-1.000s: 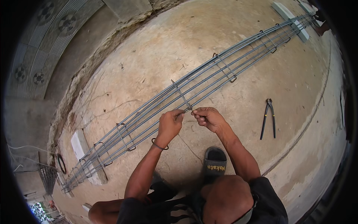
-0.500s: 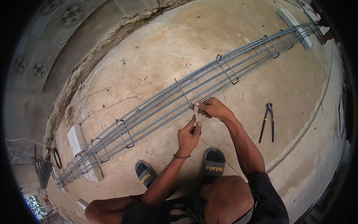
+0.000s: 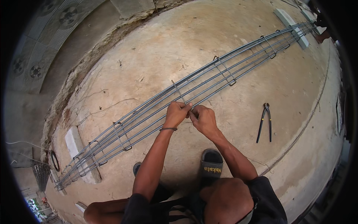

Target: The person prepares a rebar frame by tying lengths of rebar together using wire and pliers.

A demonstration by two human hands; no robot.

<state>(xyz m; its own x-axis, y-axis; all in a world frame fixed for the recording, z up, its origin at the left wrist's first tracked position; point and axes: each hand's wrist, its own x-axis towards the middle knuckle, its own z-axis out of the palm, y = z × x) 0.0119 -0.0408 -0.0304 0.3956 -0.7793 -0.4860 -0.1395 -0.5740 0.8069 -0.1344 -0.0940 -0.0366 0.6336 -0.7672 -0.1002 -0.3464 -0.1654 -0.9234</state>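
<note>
Stirrup: the loose steel stirrup (image 3: pixel 179 91) stands tilted across the rebar cage (image 3: pixel 209 80), its lower end between your two hands, near the middle of the cage's length.
Left hand: your left hand (image 3: pixel 176 113) is closed on the stirrup's lower end at the near bars, a dark band on its wrist.
Right hand: your right hand (image 3: pixel 202 118) touches the left, fingers pinched narrow at the same joint; whether it holds tie wire is too small to tell.
Change: half a second ago your left hand sat lower, below the bars; it has now risen to meet the right at the stirrup, so both hands look committed to fixing this one stirrup.
Cage: long parallel bars with fitted stirrups run from lower left to upper right, resting on pale blocks (image 3: pixel 76 143).
Tool: the pincers (image 3: pixel 264 121) lie untouched, well apart to your right.
Surface: cracked, stained concrete floor (image 3: pixel 156 48).
Room: a broken edge and patterned tiles (image 3: pixel 35 71) lie at the far left.
</note>
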